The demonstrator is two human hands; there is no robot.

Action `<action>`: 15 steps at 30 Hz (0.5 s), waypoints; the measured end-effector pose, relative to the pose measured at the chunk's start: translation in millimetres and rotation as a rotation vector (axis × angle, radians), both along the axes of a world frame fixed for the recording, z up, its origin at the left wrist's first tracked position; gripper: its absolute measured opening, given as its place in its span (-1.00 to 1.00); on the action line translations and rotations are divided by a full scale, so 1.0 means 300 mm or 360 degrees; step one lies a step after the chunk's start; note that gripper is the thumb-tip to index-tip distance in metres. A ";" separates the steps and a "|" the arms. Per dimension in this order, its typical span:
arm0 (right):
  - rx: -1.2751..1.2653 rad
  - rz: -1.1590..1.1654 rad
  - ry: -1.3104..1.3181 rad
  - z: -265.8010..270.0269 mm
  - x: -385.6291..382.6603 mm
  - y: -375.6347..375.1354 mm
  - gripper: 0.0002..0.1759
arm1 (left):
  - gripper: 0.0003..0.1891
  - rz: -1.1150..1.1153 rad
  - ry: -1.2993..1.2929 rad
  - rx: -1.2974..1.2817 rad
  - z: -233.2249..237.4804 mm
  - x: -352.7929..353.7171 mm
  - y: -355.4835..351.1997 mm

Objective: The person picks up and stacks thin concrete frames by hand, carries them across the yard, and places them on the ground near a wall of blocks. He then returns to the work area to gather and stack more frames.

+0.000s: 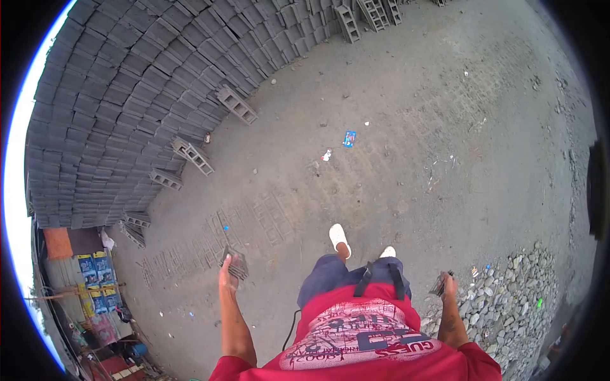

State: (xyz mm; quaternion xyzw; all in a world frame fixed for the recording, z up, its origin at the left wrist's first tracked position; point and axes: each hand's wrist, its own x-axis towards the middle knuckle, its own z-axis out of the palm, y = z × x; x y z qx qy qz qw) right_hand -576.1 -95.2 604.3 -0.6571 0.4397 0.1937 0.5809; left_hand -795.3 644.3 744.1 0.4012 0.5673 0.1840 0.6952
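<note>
I had the left hand (227,274) gripping a dark ridged pad (237,265) above the ground (406,184) and the right hand (449,287) gripping a second dark pad (438,284) near the stones (508,295); both looked light and fairly stiff (rubber, perhaps, though I couldn't tell), best held by the long edges. The red T-shirt (362,336) read "GUESS", but the print on the blue packet (349,139) was too small to read.

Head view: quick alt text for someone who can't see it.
The left hand holds a dark ridged object and the right hand a dark object, both hard to identify. Stacked concrete blocks rise at upper left beyond the dirt ground; loose stones lie at lower right.
</note>
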 end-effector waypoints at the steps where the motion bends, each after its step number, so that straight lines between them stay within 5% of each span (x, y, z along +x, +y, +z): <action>1: -0.0100 -0.0072 0.0066 0.058 -0.015 -0.001 -0.75 | -0.57 0.0216 -0.0065 -0.0089 -0.069 -0.097 0.061; 5: -0.0126 -0.0528 -0.0013 0.181 0.009 -0.064 -0.81 | -0.59 0.0907 0.0155 -0.0376 -0.182 -0.184 0.140; 7: -0.0056 -0.0766 -0.0078 0.092 0.079 -0.104 -0.82 | -0.60 0.0861 0.0021 -0.0450 -0.251 -0.164 0.155; 15: 0.0220 -0.0711 -0.0225 -0.123 0.803 0.470 -0.77 | -0.87 0.1200 -0.0221 -0.0522 -0.636 0.184 0.440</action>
